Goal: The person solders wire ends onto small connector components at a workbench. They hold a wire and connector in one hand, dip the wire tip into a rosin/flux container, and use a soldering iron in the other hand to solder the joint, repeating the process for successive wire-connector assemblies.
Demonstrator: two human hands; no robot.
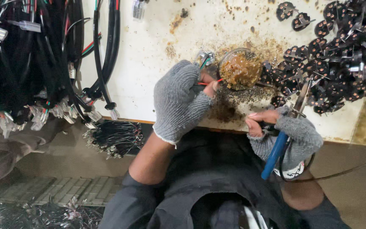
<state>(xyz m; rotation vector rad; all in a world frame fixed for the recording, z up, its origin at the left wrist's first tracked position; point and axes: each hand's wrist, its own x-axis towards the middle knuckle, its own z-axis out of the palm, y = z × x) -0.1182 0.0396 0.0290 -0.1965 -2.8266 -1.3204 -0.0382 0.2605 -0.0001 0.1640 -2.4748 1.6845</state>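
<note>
Blue-handled soldering iron [291,123] gripped in right hand [291,135]; thin wires [208,81], light and floppy, pinched near bare tips by left hand [181,99] beside brown paste tin [240,70].

My left hand [178,99] hiding how its fingertips pinch the thin wires [206,80], soldering iron [286,127] tip lost against the pile of black parts [339,51] at upper right, that pile and the cable bundles [30,63] at upper left cut by the frame edges, my forearms cut off at the bottom.
</note>
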